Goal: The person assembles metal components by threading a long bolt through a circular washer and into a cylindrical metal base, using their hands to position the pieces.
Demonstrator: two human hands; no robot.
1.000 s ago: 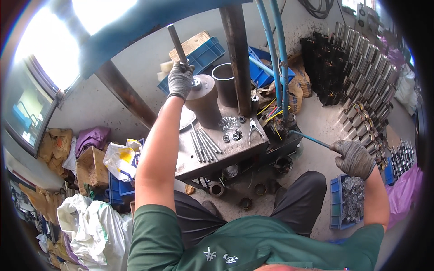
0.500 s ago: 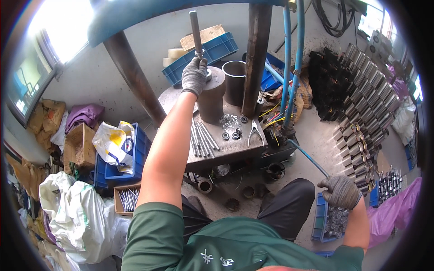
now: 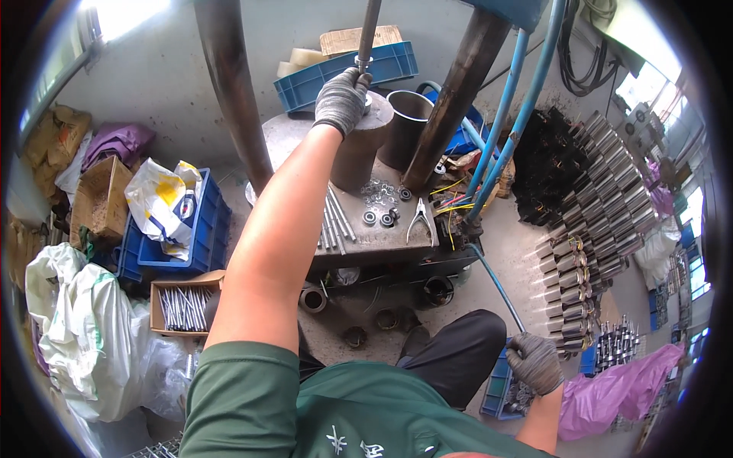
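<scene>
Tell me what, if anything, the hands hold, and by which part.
Left hand: the upright metal rod, by its lower part, just below the ring. Right hand: the blue lever, by its near end.

White sacking [image 3: 84,336] at my feed's lower left, a blue crate [image 3: 210,225] holding a white-and-yellow bag [image 3: 163,202], a brown box [image 3: 118,200] beside it, purple sheeting [image 3: 615,393] at lower right, looped black cables [image 3: 566,65] upper right
</scene>
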